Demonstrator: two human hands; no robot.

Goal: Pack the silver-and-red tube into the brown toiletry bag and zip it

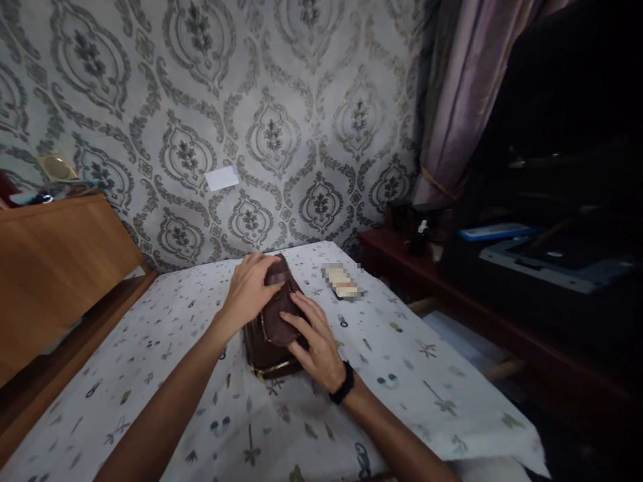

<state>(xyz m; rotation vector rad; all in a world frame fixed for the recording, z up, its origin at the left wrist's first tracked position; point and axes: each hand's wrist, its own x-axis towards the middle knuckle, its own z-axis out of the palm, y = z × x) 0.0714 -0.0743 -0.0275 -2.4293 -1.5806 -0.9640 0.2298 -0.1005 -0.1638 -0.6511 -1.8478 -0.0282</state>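
Note:
A small dark brown zip bag (275,335), leather-like, lies on the patterned white cloth in front of me. A gold-coloured zip runs along its near edge, and a smaller zipped pocket shows on top. My left hand (251,288) grips the bag's far left end, thumb on the top and fingers curled over the far edge. Across its right side lies my right hand (315,345), with fingers spread and touching the top pocket; a black band is round that wrist. Both hands cover parts of the bag. To its right rests a flat pale yellowish item (343,281), pixelated.
The white printed cloth (165,355) covers the surface up to the wallpapered wall. A wooden panel (65,268) stands at the left. Along the right are a dark red ledge (392,258), a small dark bottle (419,239) and a blue-edged flat object (497,232).

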